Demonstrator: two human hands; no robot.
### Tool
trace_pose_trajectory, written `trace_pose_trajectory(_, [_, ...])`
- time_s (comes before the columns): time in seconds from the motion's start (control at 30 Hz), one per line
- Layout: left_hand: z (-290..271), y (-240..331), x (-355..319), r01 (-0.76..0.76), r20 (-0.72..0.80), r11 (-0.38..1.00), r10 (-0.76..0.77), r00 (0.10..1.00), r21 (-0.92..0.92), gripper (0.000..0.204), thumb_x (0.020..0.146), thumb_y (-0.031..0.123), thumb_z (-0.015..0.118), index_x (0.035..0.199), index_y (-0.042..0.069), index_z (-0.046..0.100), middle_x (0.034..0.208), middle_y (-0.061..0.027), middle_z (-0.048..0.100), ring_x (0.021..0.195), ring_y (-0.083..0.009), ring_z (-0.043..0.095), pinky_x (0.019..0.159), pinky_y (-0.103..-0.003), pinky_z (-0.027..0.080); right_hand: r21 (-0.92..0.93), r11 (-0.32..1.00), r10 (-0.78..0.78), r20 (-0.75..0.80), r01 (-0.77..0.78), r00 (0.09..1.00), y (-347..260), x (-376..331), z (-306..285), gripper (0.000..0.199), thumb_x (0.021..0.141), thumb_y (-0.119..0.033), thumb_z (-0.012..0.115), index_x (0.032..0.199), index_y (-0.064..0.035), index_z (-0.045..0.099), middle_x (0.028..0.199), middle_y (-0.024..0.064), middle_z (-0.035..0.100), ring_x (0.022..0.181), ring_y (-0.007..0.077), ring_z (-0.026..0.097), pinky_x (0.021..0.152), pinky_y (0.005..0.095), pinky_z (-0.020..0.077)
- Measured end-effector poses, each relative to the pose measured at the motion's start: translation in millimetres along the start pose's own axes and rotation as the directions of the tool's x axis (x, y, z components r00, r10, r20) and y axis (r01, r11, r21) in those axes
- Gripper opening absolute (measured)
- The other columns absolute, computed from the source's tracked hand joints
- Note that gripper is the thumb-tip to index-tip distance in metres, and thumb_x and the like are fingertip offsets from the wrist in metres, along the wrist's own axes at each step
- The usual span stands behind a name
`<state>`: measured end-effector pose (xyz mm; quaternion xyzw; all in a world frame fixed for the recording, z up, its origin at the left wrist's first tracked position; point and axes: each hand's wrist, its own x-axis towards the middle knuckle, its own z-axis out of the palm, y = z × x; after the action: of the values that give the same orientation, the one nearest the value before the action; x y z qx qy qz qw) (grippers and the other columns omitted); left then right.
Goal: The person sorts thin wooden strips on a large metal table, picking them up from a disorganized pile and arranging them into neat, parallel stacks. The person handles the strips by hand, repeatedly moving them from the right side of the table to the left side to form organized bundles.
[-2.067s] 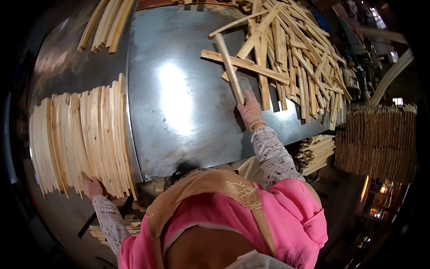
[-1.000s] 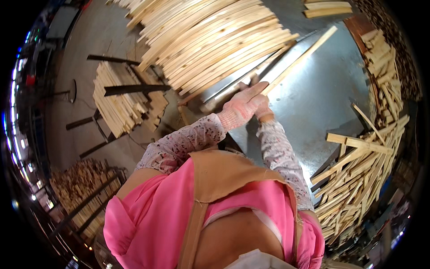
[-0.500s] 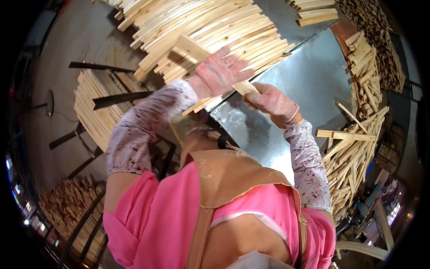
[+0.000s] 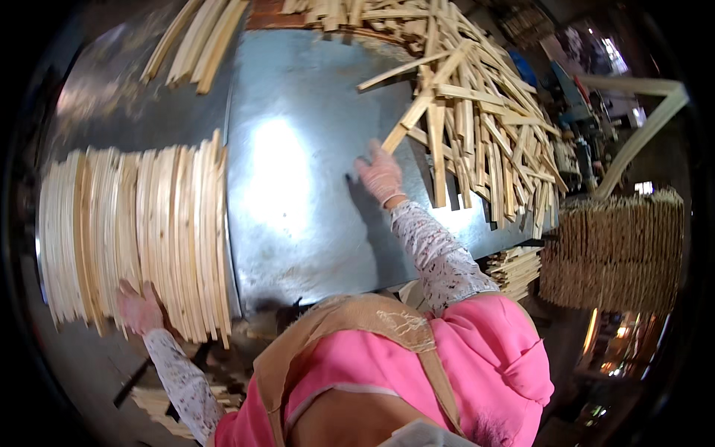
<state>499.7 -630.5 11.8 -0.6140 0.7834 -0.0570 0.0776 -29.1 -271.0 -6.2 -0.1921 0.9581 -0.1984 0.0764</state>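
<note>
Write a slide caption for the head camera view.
Left hand at a tidy row of sticks, right hand at a jumbled pile.

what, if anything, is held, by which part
Pink-gloved right hand: at the near end of a pale, flat wooden strip, grip unclear. Pink-gloved left hand: at lower ends of pale, narrow wooden strips, grip unclear.

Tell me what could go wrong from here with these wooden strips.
The strip at the right hand lies among crossed pieces in the loose pile; pulling it might drag others along.

The row of strips appears to overhang the near edge, so a push from the left hand could knock its ends further out of line.
</note>
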Motion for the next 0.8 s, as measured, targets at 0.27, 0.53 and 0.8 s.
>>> trace_pose_trajectory(0.27, [-9, 310, -46, -0.510, -0.227, 0.580, 0.491, 0.841, -0.635, 0.066, 0.089, 0.029, 0.075, 0.143, -0.004, 0.056, 0.141, -0.0278, 0.061, 0.134, -0.0440, 0.056, 0.117, -0.050, 0.041, 0.469, 0.747, 0.582, -0.121, -0.471, 0.804, 100, 156, -2, 0.121, 0.075, -0.051, 0.081, 0.165, 0.0031, 0.021, 0.152, 0.0325, 0.053, 0.136, 0.0450, 0.058, 0.113, 0.0463, 0.0474])
trace_pose_trajectory(0.53, [-70, 648, -59, -0.652, -0.240, 0.373, 0.718, 0.653, -0.660, 0.066, 0.092, 0.034, 0.071, 0.146, 0.000, 0.055, 0.147, -0.0233, 0.059, 0.137, -0.0393, 0.055, 0.117, -0.045, 0.043, 0.510, 0.735, 0.397, 0.210, -0.446, 0.894, 156, 57, -49, 0.065, 0.088, -0.033, 0.078, 0.140, -0.0028, 0.055, 0.117, 0.0212, 0.073, 0.111, 0.0380, 0.072, 0.097, 0.0463, 0.0552])
trace_pose_trajectory(0.8, [-85, 821, -42, -0.850, -0.263, 0.460, 0.813, 0.519, -0.257, 0.083, 0.086, 0.034, 0.075, 0.158, 0.010, 0.041, 0.146, -0.0176, 0.051, 0.127, -0.0398, 0.059, 0.110, -0.048, 0.047, 0.635, 0.684, 0.319, 0.182, -0.359, 0.930, 257, -84, -60, 0.079, 0.086, -0.015, 0.078, 0.157, -0.0052, 0.046, 0.144, 0.0229, 0.062, 0.134, 0.0382, 0.060, 0.111, 0.0431, 0.0478])
